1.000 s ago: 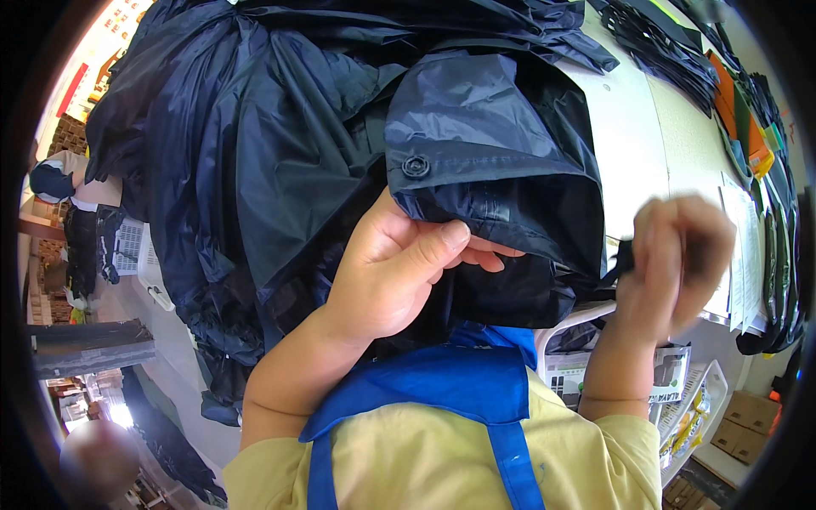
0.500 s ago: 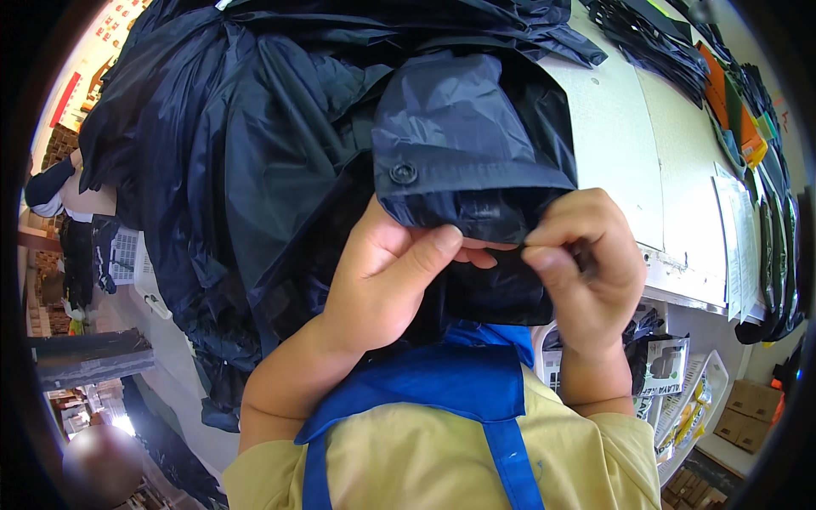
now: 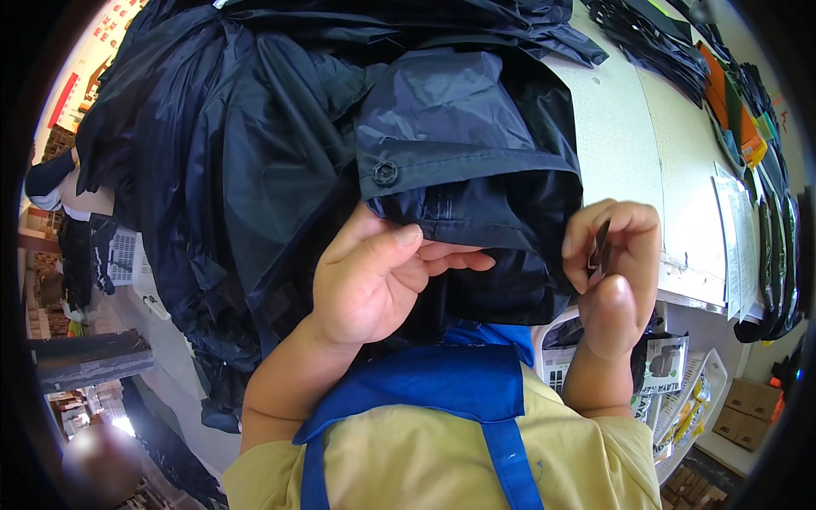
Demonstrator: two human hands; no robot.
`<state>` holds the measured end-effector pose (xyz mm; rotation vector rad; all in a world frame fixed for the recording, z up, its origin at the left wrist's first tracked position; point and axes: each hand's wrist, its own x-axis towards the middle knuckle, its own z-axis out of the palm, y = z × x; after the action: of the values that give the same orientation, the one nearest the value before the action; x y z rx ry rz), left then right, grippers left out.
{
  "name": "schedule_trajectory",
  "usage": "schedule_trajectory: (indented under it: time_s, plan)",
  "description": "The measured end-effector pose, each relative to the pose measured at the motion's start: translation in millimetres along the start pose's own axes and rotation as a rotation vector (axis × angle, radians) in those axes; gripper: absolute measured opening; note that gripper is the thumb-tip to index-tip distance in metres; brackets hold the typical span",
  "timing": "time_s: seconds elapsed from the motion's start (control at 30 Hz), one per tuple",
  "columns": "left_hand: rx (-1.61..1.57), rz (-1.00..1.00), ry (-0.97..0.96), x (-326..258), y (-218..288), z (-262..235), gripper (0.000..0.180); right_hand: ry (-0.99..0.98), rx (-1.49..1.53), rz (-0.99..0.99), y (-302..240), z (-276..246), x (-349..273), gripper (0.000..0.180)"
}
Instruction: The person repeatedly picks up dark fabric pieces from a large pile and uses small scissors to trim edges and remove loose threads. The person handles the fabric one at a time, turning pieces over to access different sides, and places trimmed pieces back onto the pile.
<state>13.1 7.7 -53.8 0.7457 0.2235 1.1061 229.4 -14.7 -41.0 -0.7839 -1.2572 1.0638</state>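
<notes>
Dark navy, thin shiny fabric (image 3: 450, 106), seemingly part of a garment, spreads in front of me with a stitched hem and a round dark snap button (image 3: 385, 173). My left hand (image 3: 374, 276) pinches the hem's lower layer, thumb on top and fingers underneath. At the fabric's right edge, my right hand (image 3: 614, 272) is curled around a small dark tool (image 3: 600, 246), mostly hidden by the fingers; its kind is unclear. Whether those fingertips touch the cloth I cannot tell.
More dark fabric (image 3: 170, 161) is heaped to the left and hangs over the table edge. A pale tabletop (image 3: 620, 144) lies to the right, with stacked dark pieces (image 3: 650, 51) at its far end. White baskets (image 3: 697, 399) holding packages stand below right. Another person's arm (image 3: 51, 178) shows far left.
My right hand has moved right and away from the hem, turning so the small dark tool shows. My left hand has shifted slightly left, and the fabric opening is spread wider.
</notes>
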Motion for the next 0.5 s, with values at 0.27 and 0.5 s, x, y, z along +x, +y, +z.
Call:
schedule_trajectory:
  time_s: [0.27, 0.5]
  plan:
    - [-0.032, 0.017, -0.012, -1, -3, -6, 0.042, -0.082, -0.663, -0.263, -4, -3, 11, 0.035]
    - [0.038, 0.008, 0.060, -1, -2, 0, 0.038, -0.128, -0.619, -0.229, -4, 1, 16, 0.028]
